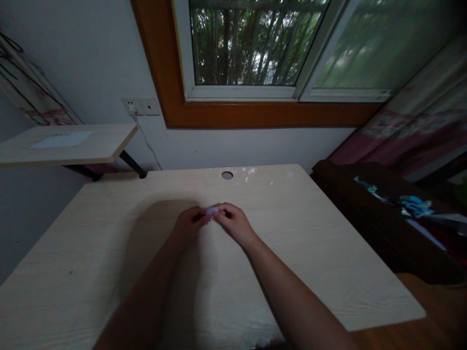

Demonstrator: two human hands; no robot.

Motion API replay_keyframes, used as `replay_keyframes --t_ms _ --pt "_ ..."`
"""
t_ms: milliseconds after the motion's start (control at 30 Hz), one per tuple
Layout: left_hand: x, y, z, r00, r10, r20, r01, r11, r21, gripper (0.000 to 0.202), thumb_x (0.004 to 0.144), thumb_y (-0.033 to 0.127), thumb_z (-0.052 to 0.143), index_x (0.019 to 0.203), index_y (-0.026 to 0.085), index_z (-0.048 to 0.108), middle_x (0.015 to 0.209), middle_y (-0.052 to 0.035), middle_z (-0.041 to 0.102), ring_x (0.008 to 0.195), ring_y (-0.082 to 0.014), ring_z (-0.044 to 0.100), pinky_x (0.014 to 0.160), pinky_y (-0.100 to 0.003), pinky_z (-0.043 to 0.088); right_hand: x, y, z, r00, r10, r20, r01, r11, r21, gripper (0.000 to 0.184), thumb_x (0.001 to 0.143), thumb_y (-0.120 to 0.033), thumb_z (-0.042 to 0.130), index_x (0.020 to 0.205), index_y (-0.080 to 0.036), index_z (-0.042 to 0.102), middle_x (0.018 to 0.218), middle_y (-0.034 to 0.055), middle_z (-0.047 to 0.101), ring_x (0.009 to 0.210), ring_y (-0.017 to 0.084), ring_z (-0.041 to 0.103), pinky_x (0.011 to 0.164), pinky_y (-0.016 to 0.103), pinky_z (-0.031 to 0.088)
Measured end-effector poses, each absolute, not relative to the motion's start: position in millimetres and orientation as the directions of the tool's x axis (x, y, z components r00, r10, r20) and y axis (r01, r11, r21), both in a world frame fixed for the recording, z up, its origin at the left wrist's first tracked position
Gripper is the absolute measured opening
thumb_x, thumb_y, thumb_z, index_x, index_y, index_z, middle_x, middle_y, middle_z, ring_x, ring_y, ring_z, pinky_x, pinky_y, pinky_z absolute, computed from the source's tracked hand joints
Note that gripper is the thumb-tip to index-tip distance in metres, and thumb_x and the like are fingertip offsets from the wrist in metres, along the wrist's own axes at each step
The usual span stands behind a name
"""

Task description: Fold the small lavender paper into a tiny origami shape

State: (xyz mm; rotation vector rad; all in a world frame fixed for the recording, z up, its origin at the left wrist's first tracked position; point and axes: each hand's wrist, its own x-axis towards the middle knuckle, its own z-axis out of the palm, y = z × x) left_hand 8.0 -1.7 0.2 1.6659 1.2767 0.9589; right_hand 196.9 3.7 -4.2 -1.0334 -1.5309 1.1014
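Both of my hands meet over the middle of a pale wooden desk (310, 253). Between their fingertips sits a small pale lilac piece (212, 211), perhaps folded paper; it is too small to name for sure. My left hand (189, 224) pinches its left end with curled fingers. My right hand (231, 222) pinches its right end, fingers closed round it. The hands rest low on or just above the desktop.
A round cable hole (226, 175) lies in the desk near the far edge. A raised side shelf (69, 143) with a white sheet stands at the left. Wall sockets (140, 106) and a window are behind. A dark bed frame (383, 218) borders the right.
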Motion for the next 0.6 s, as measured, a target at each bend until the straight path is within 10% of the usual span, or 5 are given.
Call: replay_keyframes --t_ms 600 --pt "7.1 -2.2 0.0 0.223 0.969 0.108 0.383 -0.189 0.904 0.027 0.079 0.040 0.065 0.068 0.016 0.063 0.063 0.0006 0.060 0.061 -0.0130 0.051 0.058 -0.023 0.037 195.0 -0.6 0.3 -0.113 0.907 0.405 0.308 0.420 -0.854 0.010 0.082 -0.023 0.064 0.078 -0.020 0.073 0.067 0.0007 0.057 0.062 0.014 0.051 0.058 0.025 0.039"
